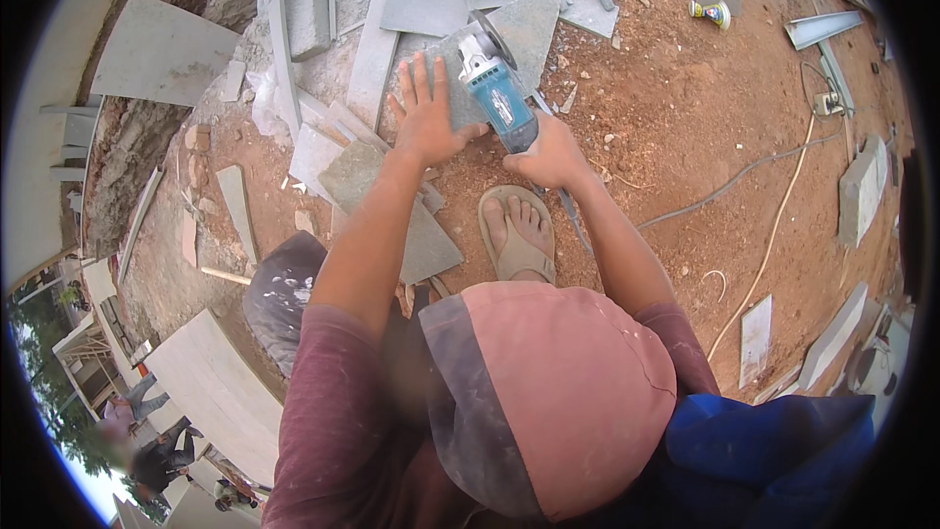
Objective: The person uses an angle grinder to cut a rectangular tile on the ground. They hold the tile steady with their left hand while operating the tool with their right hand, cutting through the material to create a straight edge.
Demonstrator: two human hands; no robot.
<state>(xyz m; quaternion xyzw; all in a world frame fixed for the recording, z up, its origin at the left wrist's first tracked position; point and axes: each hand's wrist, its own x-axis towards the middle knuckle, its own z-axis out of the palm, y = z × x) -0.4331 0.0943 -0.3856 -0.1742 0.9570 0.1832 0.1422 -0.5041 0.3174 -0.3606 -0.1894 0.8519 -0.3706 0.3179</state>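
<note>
My right hand (550, 155) is wrapped round the rear of a teal angle grinder (501, 101). The grinder's silver head and dark disc (496, 39) point away from me, over grey stone slabs. Whether the disc touches stone or spins, I cannot tell. Just left of the tool, my left hand (427, 122) lies with spread fingers on a grey stone slab (452, 51), the thumb reaching toward the grinder's body. A sandalled foot (518, 225) stands on the dirt below the grinder.
Offcuts and slabs (392, 235) lie scattered at left and far centre. A large slab (162, 49) leans at far left. Cables (774, 235) run across the reddish dirt at right to a socket (827, 103). A paper cup (710, 14) lies at far right. People (162, 456) are at lower left.
</note>
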